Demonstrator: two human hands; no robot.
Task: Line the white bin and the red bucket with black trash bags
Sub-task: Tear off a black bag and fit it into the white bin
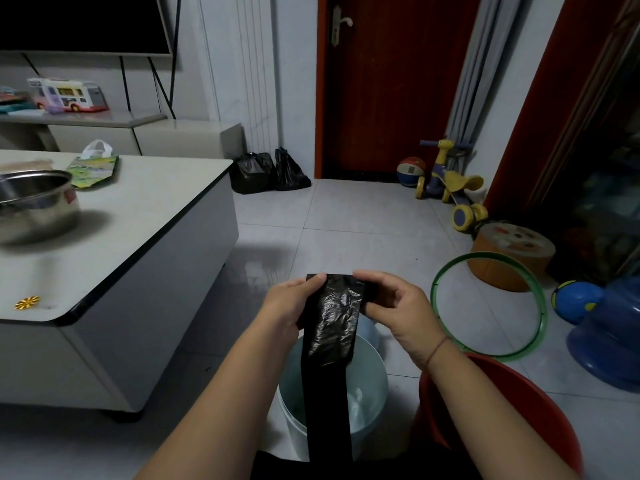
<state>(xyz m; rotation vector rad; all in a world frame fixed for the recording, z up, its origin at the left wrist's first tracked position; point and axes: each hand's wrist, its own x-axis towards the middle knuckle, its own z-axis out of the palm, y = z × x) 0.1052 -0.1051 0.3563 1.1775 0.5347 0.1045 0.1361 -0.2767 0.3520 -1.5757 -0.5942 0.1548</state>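
A folded black trash bag [332, 341] hangs as a long strip in front of me, its lower end dropping over the white bin [370, 386] on the floor. My left hand [291, 303] pinches the bag's top left corner. My right hand [398, 303] grips the top right edge. The bin stands open below my hands, with something pale inside. The red bucket [519, 396] sits to the right of the bin, partly hidden by my right forearm.
A low white table [145, 230] with a steel pot [34, 199] stands at the left. A green hoop [488, 306], an orange stool [512, 254], a blue jug [613, 327] and a toy trike [450, 181] crowd the right. Two filled black bags [266, 171] lean by the door.
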